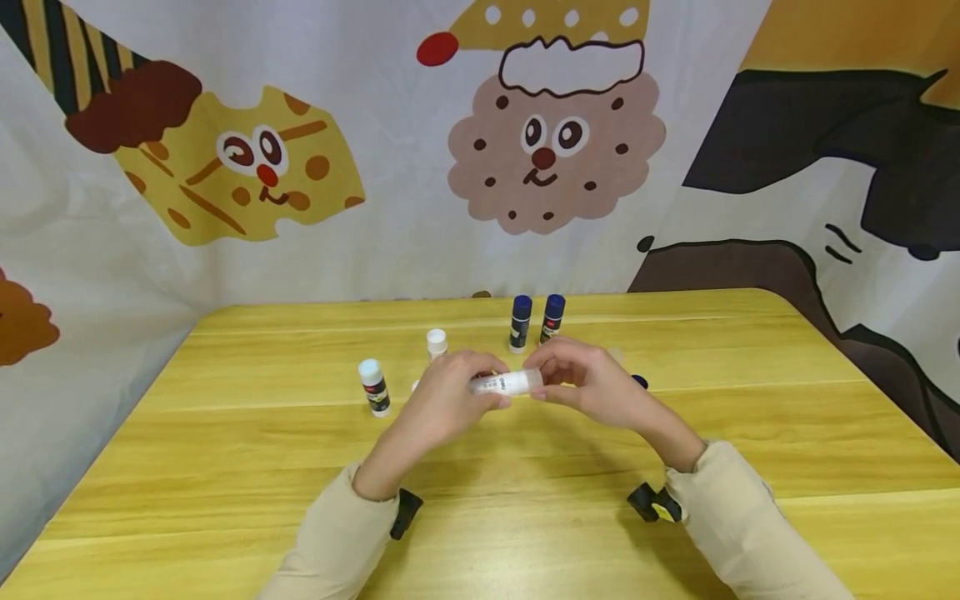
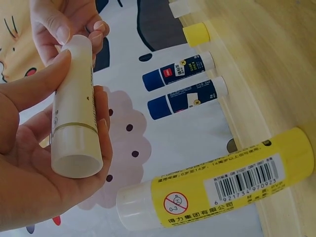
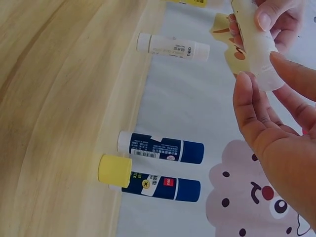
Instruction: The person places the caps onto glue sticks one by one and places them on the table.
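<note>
A person's left hand [image 1: 450, 393] grips a white glue stick [image 1: 510, 383] above the bench [image 1: 510, 517], its fingers wrapped along the tube. The right hand [image 1: 596, 383] pinches the frosted end — thumb on one side, fingers on the other. Beyond them, a pair of blue-capped glue sticks [image 3: 164, 149] stand side by side, a short yellow cylinder [image 3: 114, 170] near them. Off to the left stand a second white glue stick [image 3: 173, 47] and a dark-labelled glue stick [image 1: 377, 395] with a pale cap.
</note>
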`<state>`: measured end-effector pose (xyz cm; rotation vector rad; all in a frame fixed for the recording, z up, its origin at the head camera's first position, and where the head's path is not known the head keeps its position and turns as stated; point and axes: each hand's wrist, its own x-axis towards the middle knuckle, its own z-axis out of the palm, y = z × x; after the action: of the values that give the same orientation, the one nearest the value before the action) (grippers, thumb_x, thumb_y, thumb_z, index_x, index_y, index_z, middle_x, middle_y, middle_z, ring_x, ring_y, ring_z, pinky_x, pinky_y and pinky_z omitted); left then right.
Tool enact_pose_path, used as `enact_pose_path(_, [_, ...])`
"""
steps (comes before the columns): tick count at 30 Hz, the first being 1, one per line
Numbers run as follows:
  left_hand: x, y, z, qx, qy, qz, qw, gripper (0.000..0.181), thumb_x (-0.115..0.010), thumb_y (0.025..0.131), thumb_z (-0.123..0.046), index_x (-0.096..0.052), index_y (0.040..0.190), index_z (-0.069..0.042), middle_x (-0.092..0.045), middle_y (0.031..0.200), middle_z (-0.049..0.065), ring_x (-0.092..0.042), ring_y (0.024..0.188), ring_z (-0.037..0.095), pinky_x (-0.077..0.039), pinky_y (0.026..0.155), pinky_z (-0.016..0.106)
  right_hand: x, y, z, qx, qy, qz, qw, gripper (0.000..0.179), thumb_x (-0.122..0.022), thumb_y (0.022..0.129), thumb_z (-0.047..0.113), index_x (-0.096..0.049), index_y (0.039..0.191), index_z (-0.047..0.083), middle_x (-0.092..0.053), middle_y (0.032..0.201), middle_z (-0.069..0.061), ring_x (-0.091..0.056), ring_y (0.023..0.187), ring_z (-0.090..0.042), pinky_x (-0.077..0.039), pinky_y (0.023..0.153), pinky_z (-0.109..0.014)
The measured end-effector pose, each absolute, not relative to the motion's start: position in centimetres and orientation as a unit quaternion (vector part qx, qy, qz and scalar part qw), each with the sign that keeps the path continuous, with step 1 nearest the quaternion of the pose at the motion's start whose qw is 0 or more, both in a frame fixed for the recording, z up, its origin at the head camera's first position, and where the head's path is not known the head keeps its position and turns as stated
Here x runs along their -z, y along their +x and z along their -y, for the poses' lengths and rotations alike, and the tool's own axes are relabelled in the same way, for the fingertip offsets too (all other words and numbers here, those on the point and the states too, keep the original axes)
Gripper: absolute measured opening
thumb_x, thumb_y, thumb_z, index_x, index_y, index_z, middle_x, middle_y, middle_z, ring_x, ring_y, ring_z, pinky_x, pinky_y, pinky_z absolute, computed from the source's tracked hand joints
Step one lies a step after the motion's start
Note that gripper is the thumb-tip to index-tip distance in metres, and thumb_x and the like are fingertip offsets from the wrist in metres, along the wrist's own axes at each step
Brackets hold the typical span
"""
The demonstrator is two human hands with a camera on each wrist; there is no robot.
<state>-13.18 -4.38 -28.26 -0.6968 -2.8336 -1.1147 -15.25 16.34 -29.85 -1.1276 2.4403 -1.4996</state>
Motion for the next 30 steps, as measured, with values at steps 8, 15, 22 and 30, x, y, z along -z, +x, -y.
enact_pose_path(8, [28.32, -13.15, 4.35, 0.361, -0.227, 0.905, 0.009, 0.022, -0.075, 0.076, -0.013, -0.068, 0.096, -0.007, -0.064, 0.092, 0.005, -0.054, 0.077, 0.016, -0.045, 0.067, 0.031, 29.87, -15.16, -16.46, 0.486, -0.365, -0.793, 0.038, 0.025, -0.064, 0.081, -0.005, -0.059, 0.105, 0.001, -0.056, 0.098, -0.008, -0.057, 0.081, -0.02, -0.051, 0.071, -0.034])
enact_pose_path(15, [28.35, -13.15, 4.29, 0.362, -0.234, 0.902, 0.004, 0.023, -0.075, 0.076, -0.014, -0.068, 0.097, -0.006, -0.063, 0.09, 0.004, -0.053, 0.074, 0.014, -0.045, 0.064, 0.028, 29.95, -15.0, -16.55, 0.491, -0.366, -0.789, 0.041, 0.025, -0.064, 0.081, -0.005, -0.059, 0.106, 0.001, -0.057, 0.097, -0.007, -0.058, 0.08, -0.019, -0.052, 0.067, -0.031])
enact_pose_path(22, [28.35, -13.08, 4.26, 0.368, -0.235, 0.9, 0.001, 0.022, -0.073, 0.078, -0.014, -0.066, 0.097, -0.007, -0.064, 0.089, 0.003, -0.053, 0.071, 0.013, -0.044, 0.061, 0.027, 30.19, -15.07, -16.58, 0.5, -0.373, -0.78, 0.042, 0.025, -0.063, 0.082, -0.005, -0.059, 0.105, 0.001, -0.057, 0.097, -0.008, -0.058, 0.08, -0.02, -0.051, 0.068, -0.034])
enact_pose_path(30, [28.5, -13.14, 4.32, 0.371, -0.243, 0.896, 0.003, 0.02, -0.073, 0.079, -0.016, -0.066, 0.096, -0.007, -0.065, 0.089, 0.003, -0.055, 0.072, 0.012, -0.045, 0.063, 0.027, 30.2, -15.01, -16.53, 0.51, -0.38, -0.771, 0.047, 0.025, -0.062, 0.082, -0.007, -0.058, 0.106, -0.001, -0.057, 0.098, -0.01, -0.058, 0.081, -0.02, -0.051, 0.07, -0.035])
